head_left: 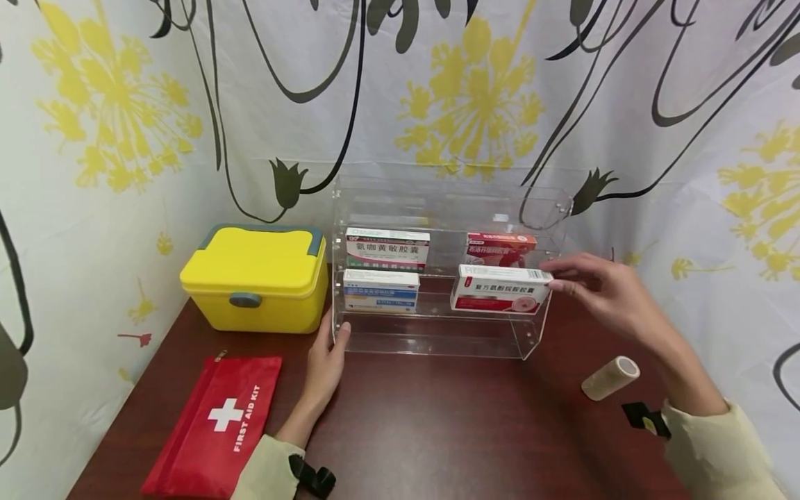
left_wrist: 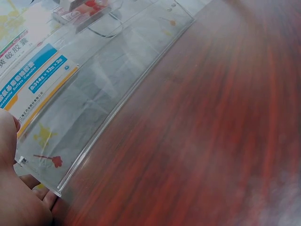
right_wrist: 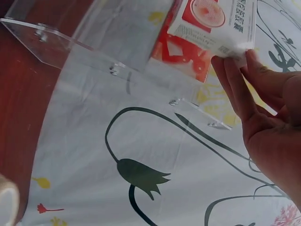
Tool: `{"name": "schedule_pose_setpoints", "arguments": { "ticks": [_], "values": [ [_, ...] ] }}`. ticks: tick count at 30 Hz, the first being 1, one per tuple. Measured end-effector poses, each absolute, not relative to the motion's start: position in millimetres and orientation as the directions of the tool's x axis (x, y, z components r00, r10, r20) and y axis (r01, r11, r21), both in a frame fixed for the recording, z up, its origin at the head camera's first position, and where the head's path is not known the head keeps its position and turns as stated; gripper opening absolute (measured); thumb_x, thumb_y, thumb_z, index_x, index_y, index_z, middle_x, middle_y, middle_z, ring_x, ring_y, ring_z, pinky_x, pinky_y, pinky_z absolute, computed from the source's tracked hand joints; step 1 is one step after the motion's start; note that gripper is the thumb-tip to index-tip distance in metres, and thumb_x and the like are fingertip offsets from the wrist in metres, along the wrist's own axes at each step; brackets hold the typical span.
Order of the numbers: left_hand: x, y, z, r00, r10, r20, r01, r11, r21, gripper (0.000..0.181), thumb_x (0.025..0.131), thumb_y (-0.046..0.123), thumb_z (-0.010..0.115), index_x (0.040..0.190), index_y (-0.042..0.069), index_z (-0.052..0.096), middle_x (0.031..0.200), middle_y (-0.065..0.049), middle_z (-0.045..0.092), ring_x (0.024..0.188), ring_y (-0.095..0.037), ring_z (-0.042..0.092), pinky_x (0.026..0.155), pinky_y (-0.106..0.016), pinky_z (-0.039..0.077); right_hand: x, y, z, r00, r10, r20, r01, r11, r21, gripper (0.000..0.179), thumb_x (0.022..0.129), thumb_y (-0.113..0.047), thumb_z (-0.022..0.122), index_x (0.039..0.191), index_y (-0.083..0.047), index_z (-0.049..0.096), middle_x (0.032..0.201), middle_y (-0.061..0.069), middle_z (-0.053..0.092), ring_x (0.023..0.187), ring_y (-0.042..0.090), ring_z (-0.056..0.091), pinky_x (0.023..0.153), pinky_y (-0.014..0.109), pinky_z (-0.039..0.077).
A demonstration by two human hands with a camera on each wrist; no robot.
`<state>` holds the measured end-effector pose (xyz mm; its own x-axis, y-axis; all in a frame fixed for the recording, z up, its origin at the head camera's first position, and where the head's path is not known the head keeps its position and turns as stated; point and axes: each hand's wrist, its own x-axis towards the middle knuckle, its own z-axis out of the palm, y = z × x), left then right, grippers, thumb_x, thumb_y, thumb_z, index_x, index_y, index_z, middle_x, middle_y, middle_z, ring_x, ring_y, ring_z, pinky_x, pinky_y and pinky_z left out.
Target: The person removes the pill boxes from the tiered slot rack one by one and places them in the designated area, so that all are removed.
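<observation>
A clear acrylic tiered rack [head_left: 431,344] stands on the table. My left hand [head_left: 325,361] grips its lower left side panel, thumb in front and fingers round the outside. My right hand [head_left: 609,292] pinches the right end of a white and red medicine box [head_left: 494,292], which is slightly tilted at the right of the lower tier. In the right wrist view, thumb and fingertips hold the end of that box [right_wrist: 214,23]. Behind it on the upper tier stands a red medicine box [head_left: 500,244]. On the left, a green and white box [head_left: 387,251] sits above a blue and white box [head_left: 381,295].
Left of the rack is a yellow lidded case [head_left: 256,264] with a grey latch. A red first aid pouch [head_left: 219,423] lies in front of it. Near my right forearm, a beige roll [head_left: 611,378] lies on its side. A patterned cloth [head_left: 400,111] hangs behind everything.
</observation>
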<state>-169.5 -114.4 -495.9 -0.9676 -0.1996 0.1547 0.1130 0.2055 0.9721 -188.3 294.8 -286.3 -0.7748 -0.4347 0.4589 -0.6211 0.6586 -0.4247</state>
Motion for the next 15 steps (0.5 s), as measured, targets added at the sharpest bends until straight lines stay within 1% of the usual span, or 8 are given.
{"name": "schedule_pose_setpoints", "arguments": {
  "ticks": [3,8,10,12,14,15],
  "values": [
    [-170.4,-115.0,-495.3,-0.97,-0.193,0.147,0.107,0.207,0.972,0.058,0.1,0.049,0.05,0.153,0.04,0.028,0.151,0.007,0.039,0.136,-0.014,0.039,0.11,-0.044,0.032,-179.5,297.2,-296.5,-0.772,-0.47,0.428,-0.634,0.625,-0.456,0.038,0.082,0.003,0.076,0.113,-0.017,0.073,0.106,-0.005,0.068,0.088,0.008,0.061,0.068,0.013,0.048],
    [-171.9,-116.1,-494.9,-0.973,-0.186,0.138,0.099,0.201,0.975,0.057,0.1,0.049,0.049,0.152,0.042,0.027,0.152,0.011,0.037,0.136,-0.012,0.037,0.11,-0.042,0.032,-165.8,300.1,-324.2,-0.781,-0.505,0.367,-0.621,0.575,-0.533,0.039,0.081,0.004,0.076,0.115,-0.015,0.072,0.106,-0.005,0.069,0.079,0.009,0.058,0.058,0.02,0.047],
    [-172.3,-116.4,-495.3,-0.973,-0.184,0.138,0.101,0.199,0.975,0.057,0.1,0.049,0.048,0.152,0.042,0.027,0.152,0.012,0.037,0.136,-0.011,0.037,0.11,-0.043,0.032,-161.2,301.8,-335.8,-0.794,-0.505,0.339,-0.602,0.572,-0.558,0.038,0.083,0.003,0.075,0.115,-0.016,0.072,0.106,-0.006,0.069,0.08,0.009,0.058,0.058,0.021,0.047],
    [-172.4,-116.2,-495.8,-0.973,-0.185,0.136,0.098,0.199,0.975,0.057,0.1,0.049,0.049,0.152,0.043,0.027,0.151,0.012,0.037,0.136,-0.011,0.038,0.11,-0.043,0.033,-156.8,303.8,-345.9,-0.804,-0.506,0.313,-0.582,0.563,-0.586,0.036,0.085,0.001,0.073,0.116,-0.018,0.072,0.107,-0.006,0.069,0.085,0.011,0.061,0.063,0.021,0.049],
    [-172.4,-116.0,-496.4,-0.973,-0.185,0.137,0.1,0.198,0.975,0.057,0.1,0.049,0.049,0.152,0.043,0.028,0.151,0.009,0.038,0.135,-0.013,0.038,0.109,-0.044,0.033,-152.2,306.2,-355.2,-0.82,-0.495,0.287,-0.556,0.572,-0.603,0.033,0.087,-0.002,0.073,0.116,-0.018,0.072,0.109,-0.007,0.069,0.091,0.012,0.062,0.068,0.019,0.049],
    [-172.3,-115.7,-496.6,-0.973,-0.186,0.136,0.098,0.198,0.975,0.056,0.1,0.048,0.05,0.152,0.043,0.028,0.151,0.009,0.038,0.135,-0.013,0.039,0.109,-0.044,0.033,-149.8,307.7,-358.9,-0.827,-0.491,0.274,-0.543,0.573,-0.613,0.032,0.088,-0.004,0.072,0.116,-0.018,0.072,0.109,-0.007,0.069,0.09,0.012,0.062,0.069,0.02,0.049]
  ]
}}
